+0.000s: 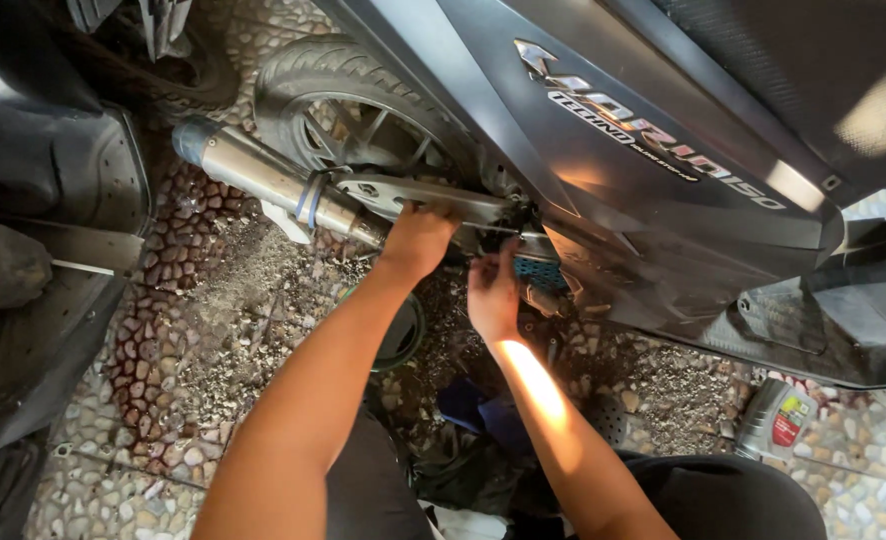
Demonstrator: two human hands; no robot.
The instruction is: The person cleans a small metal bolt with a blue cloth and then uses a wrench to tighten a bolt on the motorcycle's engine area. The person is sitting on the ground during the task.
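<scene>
Both hands work under the side of a dark scooter (pixel 663 180), and much of what they do is hidden. The left hand (pixel 418 238) lies on the grey metal heat shield (pixel 418 195) over the exhaust; its fingers curl over the plate's lower edge and disappear behind it, so its grip is folded onto the plate, though how firmly cannot be told. The right hand (pixel 493 295) reaches up into the shadowed gap below the body panel, its fingertips lost in the dark beside a small blue-green part (pixel 541 272); whether that grip is apart or pinched on something cannot be told. The silver exhaust pipe (pixel 263 175) runs out to the left beside the rear wheel (pixel 348 105), its tip blurred. The scooter is cut off at the top and right edges, and another dark vehicle (pixel 33 260) is cut off at the left. Below the left forearm a round dark pan (pixel 406 335) sits on the pebbled floor (pixel 183 330), mostly covered by the arm, its contents not visible. A grey oil bottle (pixel 773 420) with a red label stands on the floor at the right, its contents not visible.
</scene>
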